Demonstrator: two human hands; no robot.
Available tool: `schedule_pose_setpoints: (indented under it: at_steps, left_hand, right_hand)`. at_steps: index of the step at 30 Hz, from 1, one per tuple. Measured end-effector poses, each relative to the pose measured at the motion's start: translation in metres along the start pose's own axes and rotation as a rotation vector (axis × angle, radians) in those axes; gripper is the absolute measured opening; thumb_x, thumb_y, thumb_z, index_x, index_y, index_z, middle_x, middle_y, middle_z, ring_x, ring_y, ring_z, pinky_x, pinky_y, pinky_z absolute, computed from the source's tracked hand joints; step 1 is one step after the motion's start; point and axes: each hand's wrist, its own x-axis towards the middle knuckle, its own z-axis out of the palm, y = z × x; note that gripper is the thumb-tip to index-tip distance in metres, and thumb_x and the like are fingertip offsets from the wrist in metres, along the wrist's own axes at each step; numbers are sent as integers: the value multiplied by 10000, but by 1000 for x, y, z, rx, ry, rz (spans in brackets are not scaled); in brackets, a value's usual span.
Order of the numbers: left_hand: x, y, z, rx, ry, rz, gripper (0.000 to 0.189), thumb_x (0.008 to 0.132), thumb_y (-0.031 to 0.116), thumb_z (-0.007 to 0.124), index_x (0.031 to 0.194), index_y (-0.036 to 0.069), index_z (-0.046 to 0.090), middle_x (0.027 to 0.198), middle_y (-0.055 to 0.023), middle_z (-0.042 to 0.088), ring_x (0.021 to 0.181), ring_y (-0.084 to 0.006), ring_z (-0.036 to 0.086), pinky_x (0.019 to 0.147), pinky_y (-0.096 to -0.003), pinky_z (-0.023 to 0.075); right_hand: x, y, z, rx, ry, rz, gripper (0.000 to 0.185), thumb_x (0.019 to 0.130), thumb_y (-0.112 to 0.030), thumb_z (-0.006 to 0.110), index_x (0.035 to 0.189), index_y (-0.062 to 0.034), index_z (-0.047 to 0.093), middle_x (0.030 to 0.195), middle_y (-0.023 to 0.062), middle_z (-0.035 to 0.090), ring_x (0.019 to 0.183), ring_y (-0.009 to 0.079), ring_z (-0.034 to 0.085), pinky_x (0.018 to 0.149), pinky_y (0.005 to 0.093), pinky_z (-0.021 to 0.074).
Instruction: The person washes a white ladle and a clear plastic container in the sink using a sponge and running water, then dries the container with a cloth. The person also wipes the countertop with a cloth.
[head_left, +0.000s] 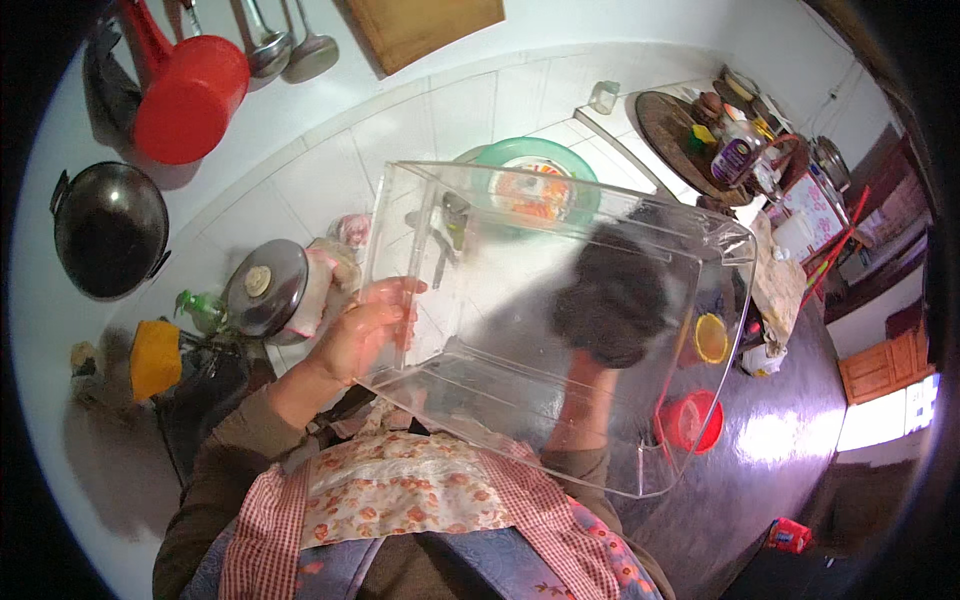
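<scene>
A clear plastic bin (517, 420) is held up and tilted in front of my apron. My left hand (375, 322) grips its left side, fingers wrapped over the wall. A dark, fluffy cloth (611, 300) shows through the clear plastic on the right half of the bin. My right hand (592, 367) is mostly covered by that cloth, only its wrist end showing. The cloth appears to lie against the plastic; whether it is inside or behind the panel I cannot tell.
A green basin (585, 176) stands on the white tiled counter (330, 169) beyond the bin. To the left is a lidded pot (270, 285). A wok (111, 229) and a red dipper (187, 105) hang on the wall. A red bucket (705, 427) is at right.
</scene>
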Motion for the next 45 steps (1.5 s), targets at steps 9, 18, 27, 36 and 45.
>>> schedule_pose_setpoints:
  at_steps: [9,18,27,36,45]
  left_hand:
    - [32,-5,28,-182,-224,6,466,864,178,519,1267,-51,472,952,-56,573,791,-155,576,722,-290,488]
    - [24,-3,31,-1,-182,-1,569,827,297,605,1266,-51,503,903,-15,545,745,-108,524,698,-267,450]
    - [47,0,26,31,-114,44,455,854,218,572,1230,-36,535,878,-47,582,746,-133,544,694,-274,450]
    - [78,0,-9,-42,129,299,423,834,188,544,1207,-13,559,808,-20,551,692,-118,513,639,-263,426]
    - [96,-62,-1,569,261,439,381,802,42,577,1180,-3,546,881,-8,519,760,-87,495,684,-240,433]
  right_hand:
    - [-2,79,24,-10,-46,242,456,923,-411,533,1228,-73,551,1006,90,639,743,215,632,578,288,516]
    - [49,40,21,-263,-245,89,442,975,-409,444,1249,-74,536,1023,87,627,682,194,613,520,254,518]
    - [6,73,-3,-223,-278,209,481,981,-462,432,1190,-53,575,1155,108,612,1094,226,568,1014,408,430]
    - [-96,27,-5,-1240,-454,53,223,856,-277,657,874,-55,636,762,48,620,679,196,608,624,349,508]
    - [-12,-37,88,-1752,-432,-400,254,801,-193,666,1022,-72,634,873,117,607,769,248,589,669,349,475]
